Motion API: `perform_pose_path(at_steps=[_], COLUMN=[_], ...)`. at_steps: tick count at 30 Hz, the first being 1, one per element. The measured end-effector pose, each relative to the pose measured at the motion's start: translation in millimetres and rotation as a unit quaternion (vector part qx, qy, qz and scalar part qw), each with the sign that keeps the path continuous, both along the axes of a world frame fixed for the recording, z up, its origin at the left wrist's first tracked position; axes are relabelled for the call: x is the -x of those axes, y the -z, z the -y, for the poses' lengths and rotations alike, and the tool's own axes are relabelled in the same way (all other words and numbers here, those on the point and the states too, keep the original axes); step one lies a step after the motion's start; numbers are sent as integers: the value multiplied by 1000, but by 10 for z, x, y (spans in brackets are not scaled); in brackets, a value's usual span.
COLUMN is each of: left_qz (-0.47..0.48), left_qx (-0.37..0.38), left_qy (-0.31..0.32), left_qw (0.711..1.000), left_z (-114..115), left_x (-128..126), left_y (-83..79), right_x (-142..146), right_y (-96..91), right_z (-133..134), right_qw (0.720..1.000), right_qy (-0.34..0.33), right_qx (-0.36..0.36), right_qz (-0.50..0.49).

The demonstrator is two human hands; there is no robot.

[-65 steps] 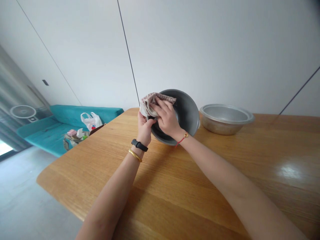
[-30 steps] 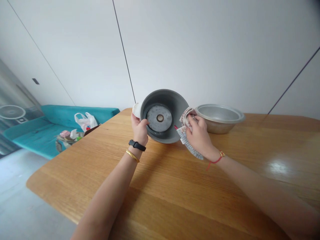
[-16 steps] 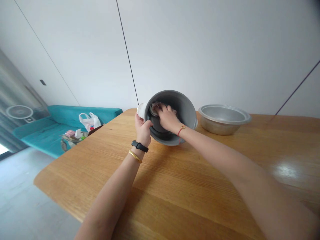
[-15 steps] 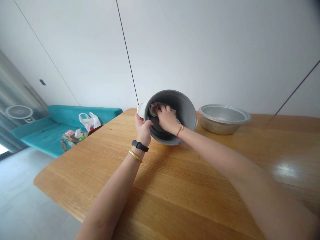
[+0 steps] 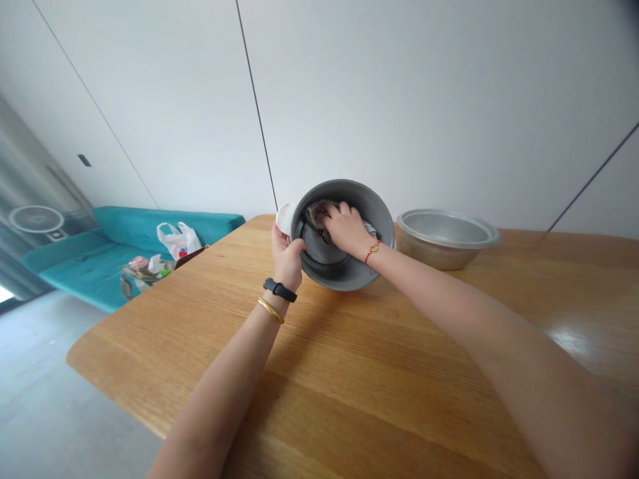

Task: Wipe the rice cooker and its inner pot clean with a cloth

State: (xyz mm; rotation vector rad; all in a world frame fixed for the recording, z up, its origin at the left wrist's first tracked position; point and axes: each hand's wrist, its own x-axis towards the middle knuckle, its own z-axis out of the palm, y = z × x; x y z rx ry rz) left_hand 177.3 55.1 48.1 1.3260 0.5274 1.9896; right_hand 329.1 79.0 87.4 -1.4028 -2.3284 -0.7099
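Left hand point(image 5: 287, 256) grips tilted pot point(image 5: 360, 193) rim. Right hand point(image 5: 344, 229), outside pot second ago, now inside, closed on cloth point(image 5: 315, 213) against base.

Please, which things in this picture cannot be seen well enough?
Head view:
cloth: mostly hidden under the right hand.
grey pot: its bottom partly covered by that hand and cloth.
left hand: fingers hidden behind the pot's rim.
metal basin: inside hidden by its own rim.
clutter beside the plastic bag: too small to name.

Matt grey metal pot point(image 5: 380, 214), woven cloth point(image 5: 315, 211), glossy wooden table point(image 5: 349, 372)
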Motion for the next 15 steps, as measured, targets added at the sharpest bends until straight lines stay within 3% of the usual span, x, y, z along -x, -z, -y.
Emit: perform_pose_path(at_steps=[5, 10, 15], left_qz=[-8, -5, -8], left_qx=[1, -9, -12], left_qy=[-10, -10, -11], left_qw=[1000, 1000, 1000], left_z=[-18, 5, 26], left_x=[8, -19, -29], left_y=[5, -11, -25], right_x=[-153, -77, -71], right_y=[33, 33, -25], right_z=[42, 274, 382], right_qw=[995, 971, 943], right_qy=[100, 196, 144], right_qx=[2, 133, 295], right_qz=[24, 28, 50])
